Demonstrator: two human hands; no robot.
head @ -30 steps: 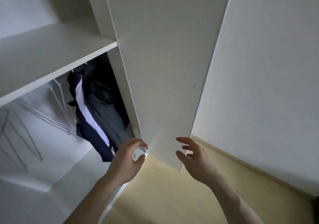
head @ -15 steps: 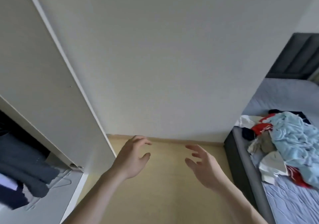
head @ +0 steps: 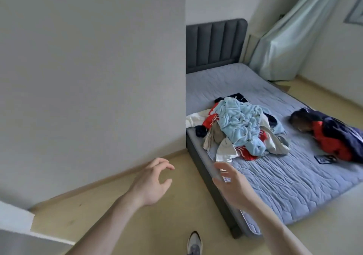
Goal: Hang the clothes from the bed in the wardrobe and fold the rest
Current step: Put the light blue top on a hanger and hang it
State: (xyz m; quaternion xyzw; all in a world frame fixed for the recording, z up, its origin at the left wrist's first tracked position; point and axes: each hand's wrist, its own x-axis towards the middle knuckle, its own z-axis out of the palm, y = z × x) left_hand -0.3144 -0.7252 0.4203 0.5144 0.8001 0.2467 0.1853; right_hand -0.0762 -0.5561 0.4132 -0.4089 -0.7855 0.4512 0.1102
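both the left hand (head: 151, 184) and right hand (head: 232, 186) hung loose-fingered and empty, so grabbing carelessly at the tangled multicoloured clothes heap (head: 238, 129) mid-frame risked dragging several garments off the grey quilted bed (head: 284, 176).

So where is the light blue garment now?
In the head view, the light blue garment lies on top of the clothes pile at the bed's left edge, near the wall corner.

The view has swung from the wardrobe to the bed (head: 275, 176) and its clothes pile (head: 239, 129); both hands now empty.
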